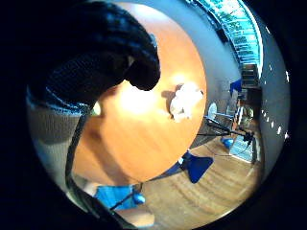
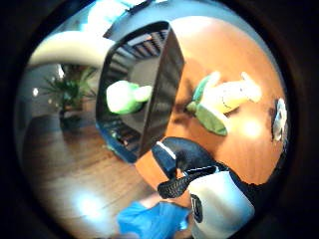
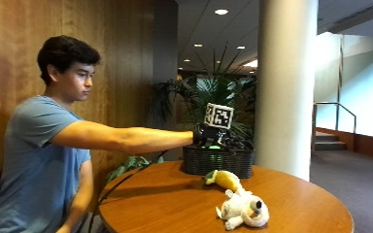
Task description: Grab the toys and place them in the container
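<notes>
My gloved right hand [image 3: 216,138] hangs just above the black basket [image 3: 216,162] at the far side of the round table. Its fingers [image 1: 103,57] are loosely curled and nothing shows in them. A green plush toy [image 2: 124,96] lies inside the basket [image 2: 162,89]. On the table in front of the basket lies a yellow and green plush toy [image 3: 224,179] [image 2: 222,102]. A white plush toy [image 3: 243,209] [image 1: 184,100] sits nearer the table's front edge, apart from the hand.
The round wooden table [image 3: 174,204] has bare surface to the left of the toys. A white pillar [image 3: 287,87] and potted plants [image 3: 219,92] stand behind the basket. The person's bare arm [image 3: 128,138] reaches across the table.
</notes>
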`<move>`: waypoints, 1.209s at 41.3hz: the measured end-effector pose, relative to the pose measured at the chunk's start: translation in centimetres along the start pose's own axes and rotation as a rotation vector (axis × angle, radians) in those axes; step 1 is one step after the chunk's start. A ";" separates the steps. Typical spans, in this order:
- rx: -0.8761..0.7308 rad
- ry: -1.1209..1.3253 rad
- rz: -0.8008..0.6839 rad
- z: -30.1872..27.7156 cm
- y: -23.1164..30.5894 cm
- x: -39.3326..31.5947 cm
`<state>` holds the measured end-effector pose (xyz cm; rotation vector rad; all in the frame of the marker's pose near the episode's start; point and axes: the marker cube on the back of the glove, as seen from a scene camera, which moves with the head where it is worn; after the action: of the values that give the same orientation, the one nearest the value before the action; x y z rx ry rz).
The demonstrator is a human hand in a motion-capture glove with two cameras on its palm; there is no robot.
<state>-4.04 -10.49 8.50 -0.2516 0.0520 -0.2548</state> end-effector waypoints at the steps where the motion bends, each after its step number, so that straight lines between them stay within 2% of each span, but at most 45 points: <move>1: -0.013 0.004 -0.007 0.6 -0.1 0.3; 5: -0.079 0.000 0.015 2.9 -1.1 0.7; 11: -0.179 0.011 -0.046 5.9 -1.8 1.6; 25: -0.370 0.138 -0.078 12.4 -4.5 1.3; 33: -0.316 0.088 -0.089 13.0 -5.8 1.4; 50: -0.042 0.027 -0.088 13.0 -5.5 1.7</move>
<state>-2.62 -12.99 22.45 -0.2924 0.0728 -0.3454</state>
